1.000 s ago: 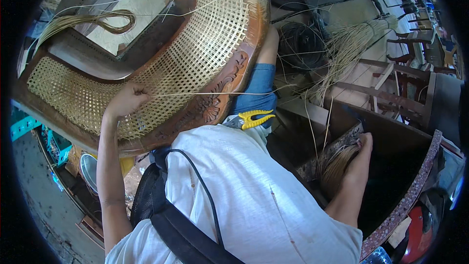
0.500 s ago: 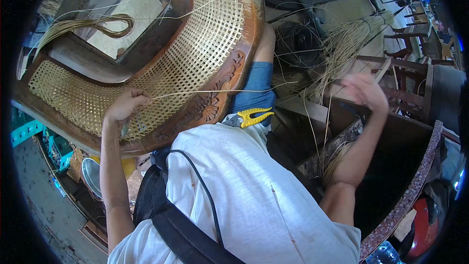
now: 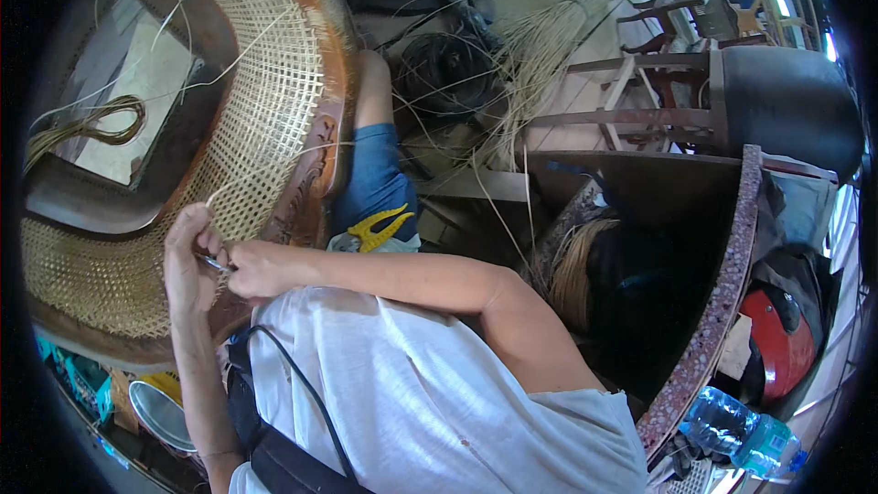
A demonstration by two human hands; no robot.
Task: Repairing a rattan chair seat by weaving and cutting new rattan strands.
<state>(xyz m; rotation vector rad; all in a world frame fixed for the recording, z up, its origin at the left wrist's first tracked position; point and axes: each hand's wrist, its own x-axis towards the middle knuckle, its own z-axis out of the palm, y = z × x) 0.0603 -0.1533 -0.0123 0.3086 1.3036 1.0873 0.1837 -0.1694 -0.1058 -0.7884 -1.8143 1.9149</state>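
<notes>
Workshop bkgd: wooden chair (image 3: 677,117) & loose cane bundle (image 3: 549,37), upper R. Curved frame w/ woven cane (image 3: 265,119), L side, beside blue-clad knee (image 3: 375,169). L hand (image 3: 190,252) curled, pinching pale strand (image 3: 230,185); R hand (image 3: 261,270) closed on slim metal tool (image 3: 214,263), betw. both hands. Yellow-handled cutters (image 3: 364,232) near knee.

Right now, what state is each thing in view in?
Left hand: fingers curled
Right hand: fingers curled
Small metal tool: between the hands, holder unclear
Cane webbing: woven into open mesh
Yellow-handled hand tool: lying, handles apart
Golden cane: looped
Black coil: wound
Bottle: upright or lying, cannot tell
</notes>
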